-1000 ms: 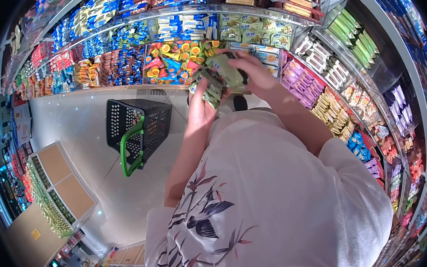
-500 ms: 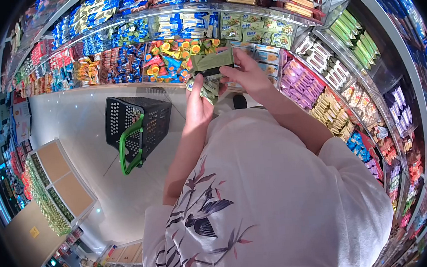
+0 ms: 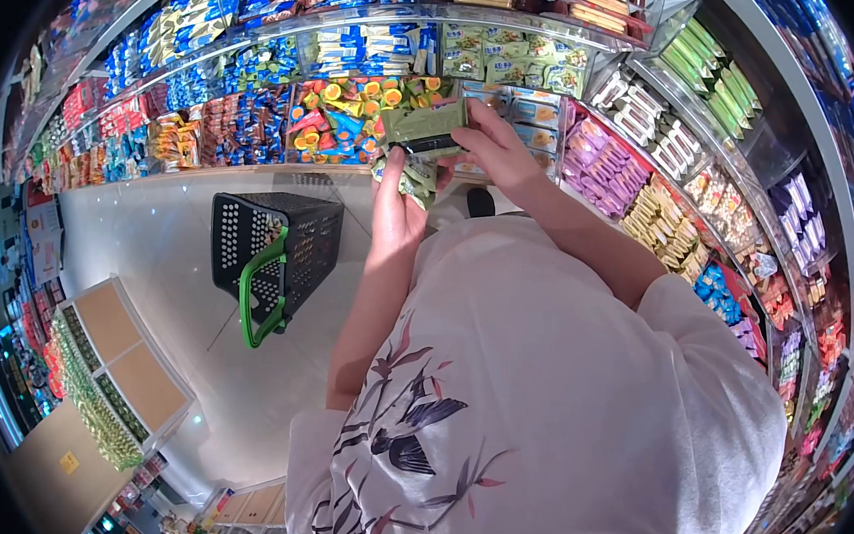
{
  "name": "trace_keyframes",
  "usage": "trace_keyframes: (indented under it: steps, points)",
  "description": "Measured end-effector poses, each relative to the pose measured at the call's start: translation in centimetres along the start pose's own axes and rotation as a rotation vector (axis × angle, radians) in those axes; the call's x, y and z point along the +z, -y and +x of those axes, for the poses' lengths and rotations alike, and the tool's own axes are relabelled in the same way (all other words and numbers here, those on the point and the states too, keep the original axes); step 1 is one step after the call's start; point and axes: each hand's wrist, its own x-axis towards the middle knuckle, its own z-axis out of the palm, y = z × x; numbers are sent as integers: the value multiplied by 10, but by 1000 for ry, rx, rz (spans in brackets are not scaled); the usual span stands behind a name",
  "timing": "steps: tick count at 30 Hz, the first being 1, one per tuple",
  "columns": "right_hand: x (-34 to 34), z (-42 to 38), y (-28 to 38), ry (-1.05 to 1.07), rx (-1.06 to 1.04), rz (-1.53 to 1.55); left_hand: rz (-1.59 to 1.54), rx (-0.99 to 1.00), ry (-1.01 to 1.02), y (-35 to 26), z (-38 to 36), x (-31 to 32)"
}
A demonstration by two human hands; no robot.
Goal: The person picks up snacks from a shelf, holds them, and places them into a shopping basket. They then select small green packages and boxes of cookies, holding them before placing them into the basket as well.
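My left hand [image 3: 396,212] is closed around a light green snack packet [image 3: 418,179] with crinkled edges. Its thumb points up and touches the left end of a flat, olive-green rectangular thing [image 3: 424,121], which has a dark strip along its lower edge. Thumb and fingers of my right hand [image 3: 503,154] pinch the right end of that thing; its exact kind I cannot make out. Both hands are close together in front of a bin of orange, yellow and blue wrapped sweets [image 3: 340,118]. Some fingers of each hand are hidden.
A dark shopping basket [image 3: 307,246] with a green handle stands on the pale floor to my left. Snack shelves curve round the front and right, with purple packets [image 3: 599,158] near my right forearm. A wooden display stand [image 3: 124,341] is further left.
My right hand has shifted slightly, and the olive-green thing has tilted a little, showing more of its dark strip. My left hand has barely moved.
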Motion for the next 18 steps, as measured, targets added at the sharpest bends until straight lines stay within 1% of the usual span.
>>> trace_keyframes:
  steps: [6,9,18]
  points:
    - [-3,1,-4,-10,-14,-15,-9,9,-1,2,1,1]
    - [-3,2,-4,-27,29,102,-19,13,20,2,1,-1]
    - [-3,1,-6,-18,9,129,-34,9,-12,3,-1,1]
